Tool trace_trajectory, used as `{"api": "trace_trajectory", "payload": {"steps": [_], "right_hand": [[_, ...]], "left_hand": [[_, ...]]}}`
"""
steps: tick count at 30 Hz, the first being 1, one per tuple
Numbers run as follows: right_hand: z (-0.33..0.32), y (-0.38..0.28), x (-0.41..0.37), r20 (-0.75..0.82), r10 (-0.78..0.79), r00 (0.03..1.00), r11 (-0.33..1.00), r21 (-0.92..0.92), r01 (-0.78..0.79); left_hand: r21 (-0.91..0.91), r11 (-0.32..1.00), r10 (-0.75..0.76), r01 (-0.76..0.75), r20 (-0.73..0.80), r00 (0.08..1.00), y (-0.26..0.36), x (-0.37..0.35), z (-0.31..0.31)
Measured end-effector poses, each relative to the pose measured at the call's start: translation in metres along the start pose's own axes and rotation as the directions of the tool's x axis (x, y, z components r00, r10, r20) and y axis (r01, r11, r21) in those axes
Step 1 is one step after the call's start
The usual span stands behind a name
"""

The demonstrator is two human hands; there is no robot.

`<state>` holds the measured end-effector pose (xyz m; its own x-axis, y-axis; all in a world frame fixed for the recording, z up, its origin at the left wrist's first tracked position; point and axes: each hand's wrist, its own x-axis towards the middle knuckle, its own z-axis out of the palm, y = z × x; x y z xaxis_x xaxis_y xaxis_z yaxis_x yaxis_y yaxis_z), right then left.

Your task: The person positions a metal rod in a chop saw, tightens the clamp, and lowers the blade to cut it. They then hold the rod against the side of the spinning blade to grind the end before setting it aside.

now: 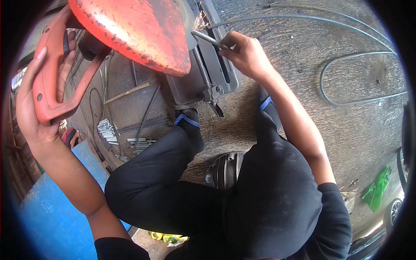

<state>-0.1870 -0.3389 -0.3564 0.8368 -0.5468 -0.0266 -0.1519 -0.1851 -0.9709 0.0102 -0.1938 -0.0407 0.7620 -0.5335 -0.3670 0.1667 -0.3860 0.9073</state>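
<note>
My left hand (27, 106) is wrapped around the red handle (43, 86) of a chop saw, with the fingers passing through its loop by the dark trigger. The saw's worn red blade guard (134, 32) covers most of the cutting disc (190, 28). In my right hand (248, 56), a thin metal rod (211, 40) is pinched between thumb and fingers, its far end at the disc. Sparks (200, 20) fly from that spot. Below lies the grey saw base (184, 89) with a threaded clamp screw (201, 65).
Piles of short cut metal pieces (107, 131) lie on the floor at left, near a wooden stick (126, 93). A long bent rod or cable (323, 82) loops across the right. My feet flank the saw's front; a blue panel (60, 203) stands at lower left.
</note>
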Motion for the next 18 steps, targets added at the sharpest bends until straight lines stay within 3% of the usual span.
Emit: {"api": "trace_trajectory", "payload": {"steps": [3, 6, 9, 15, 18], "right_hand": [[0.001, -0.001, -0.002, -0.015, -0.001, 1.0, 1.0, -0.025, 0.001], [0.005, 0.003, -0.003, -0.046, 0.053, 0.998, 0.995, 0.082, -0.049], [0.003, 0.007, -0.001, -0.055, 0.061, 0.997, 0.996, 0.063, -0.057], [-0.007, 0.0, 0.002, 0.107, 0.104, 0.989, 0.978, 0.168, -0.121], [0.007, 0.01, 0.002, 0.048, -0.004, 0.999, 0.994, 0.114, -0.002]], "left_hand": [[0.027, 1.0, 0.0, 0.0, 0.02, 1.0, 0.0, 0.004, -0.008], [0.042, 0.999, -0.012, 0.013, -0.015, 1.0, -0.001, 0.006, -0.009], [0.079, 0.996, 0.051, -0.047, -0.045, 0.998, -0.001, 0.003, -0.001], [0.046, 0.999, 0.026, -0.025, -0.021, 0.999, -0.001, -0.001, 0.003], [0.0, 1.0, 0.019, -0.019, -0.039, 0.999, -0.001, 0.001, 0.002]]}}
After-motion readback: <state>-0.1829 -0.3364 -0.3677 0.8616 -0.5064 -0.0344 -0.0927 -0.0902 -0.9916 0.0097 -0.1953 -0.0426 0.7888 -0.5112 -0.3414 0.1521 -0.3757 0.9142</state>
